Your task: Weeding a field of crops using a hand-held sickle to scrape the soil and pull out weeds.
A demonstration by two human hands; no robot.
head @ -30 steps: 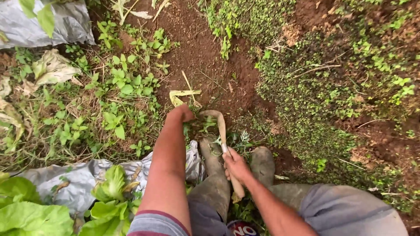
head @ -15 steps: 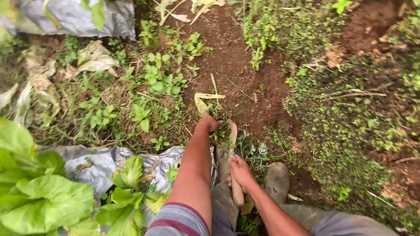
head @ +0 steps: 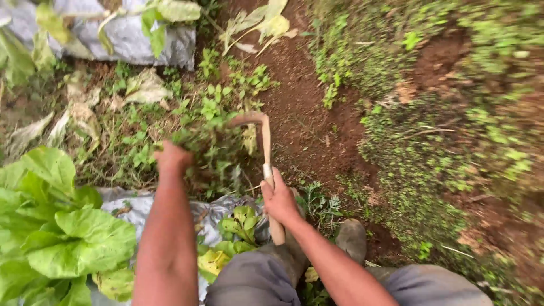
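Left hand (head: 171, 158) closed on a clump of weeds (head: 211, 148) above the grey plastic sheet (head: 170, 207); right hand (head: 279, 199) fingers wrapped around wooden-handled sickle (head: 265, 153), blade near the weeds.

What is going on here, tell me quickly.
A person is crouched in a garden bed. The left hand grips a clump of weeds lifted above the ground. The right hand holds a small hooked hand hoe by its wooden handle, blade towards the bare soil path. Leafy greens grow through grey plastic mulch at left.
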